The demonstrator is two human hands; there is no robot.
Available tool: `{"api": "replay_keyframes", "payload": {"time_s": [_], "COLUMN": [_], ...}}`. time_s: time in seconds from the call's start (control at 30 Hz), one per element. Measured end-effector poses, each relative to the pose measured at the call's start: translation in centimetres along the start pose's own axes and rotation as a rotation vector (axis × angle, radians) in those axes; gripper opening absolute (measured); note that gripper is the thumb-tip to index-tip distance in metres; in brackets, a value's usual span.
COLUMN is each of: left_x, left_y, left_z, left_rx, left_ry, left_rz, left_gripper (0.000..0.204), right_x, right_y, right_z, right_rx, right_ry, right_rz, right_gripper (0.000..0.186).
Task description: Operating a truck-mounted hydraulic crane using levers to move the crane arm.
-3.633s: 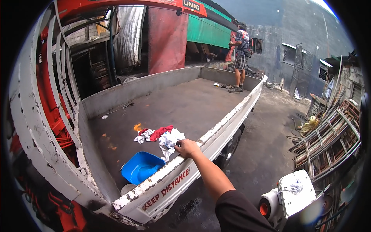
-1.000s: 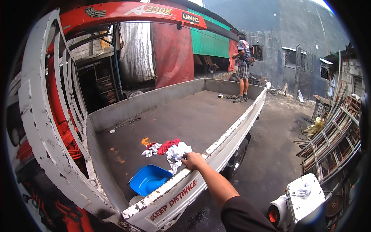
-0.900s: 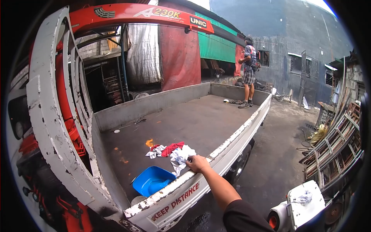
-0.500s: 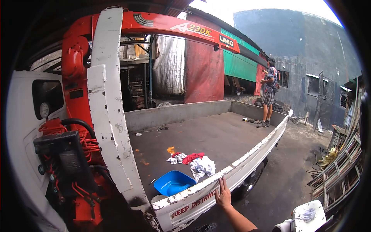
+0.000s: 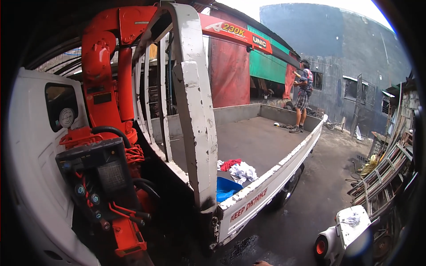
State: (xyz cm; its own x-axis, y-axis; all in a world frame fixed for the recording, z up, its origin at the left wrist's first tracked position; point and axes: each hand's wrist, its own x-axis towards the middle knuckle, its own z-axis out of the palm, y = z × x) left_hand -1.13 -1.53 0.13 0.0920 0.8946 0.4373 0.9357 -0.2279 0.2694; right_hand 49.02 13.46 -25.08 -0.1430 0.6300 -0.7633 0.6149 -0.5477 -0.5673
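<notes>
One hand (image 5: 262, 263), apparently the right, shows only as a sliver at the bottom edge of the frame; its grip cannot be determined. No other hand of the wearer is visible. Nearest item: the truck's white side panel (image 5: 279, 179), running from lower centre toward the right, apart from the visible sliver. Inside it, at centre, lie a blue basin (image 5: 226, 188), partly behind the white post (image 5: 197, 115), and white rags (image 5: 243, 172). Judged advisable: secure footing clear of the glossy dark patch (image 5: 242, 247); flat palm, not hooked fingertips, on flaking paint.
</notes>
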Motion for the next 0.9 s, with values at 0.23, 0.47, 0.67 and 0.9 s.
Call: {"api": "replay_keyframes", "payload": {"time_s": [0.23,0.47,0.67,0.9], "left_x": [-0.4,-1.6,-1.5,-3.7], "left_y": [-0.9,-1.8,-1.5,2.9], "left_z": [0.1,0.7,0.8,6.7], "left_rx": [-0.022,-0.057,-0.065,-0.628], "left_ry": [-0.058,-0.021,0.034,-0.233], "left_rz": [-0.014,-0.021,-0.030,-0.118], "left_gripper": [0.012,0.012,0.010,0.014], "right_x": [-5.1,-6.9,-10.7,-13.5], "right_y": [-6.2,4.4,10.5,8.8], "right_z": [2.1,8.3,10.8,10.5], "right_rx": [0.131,0.175,0.038,-0.364], "right_ry": [0.180,0.217,0.188,0.203], "right_rz": [-0.172,0.085,-0.054,-0.249], "right_gripper": [0.063,0.039,0.043,0.046]}}
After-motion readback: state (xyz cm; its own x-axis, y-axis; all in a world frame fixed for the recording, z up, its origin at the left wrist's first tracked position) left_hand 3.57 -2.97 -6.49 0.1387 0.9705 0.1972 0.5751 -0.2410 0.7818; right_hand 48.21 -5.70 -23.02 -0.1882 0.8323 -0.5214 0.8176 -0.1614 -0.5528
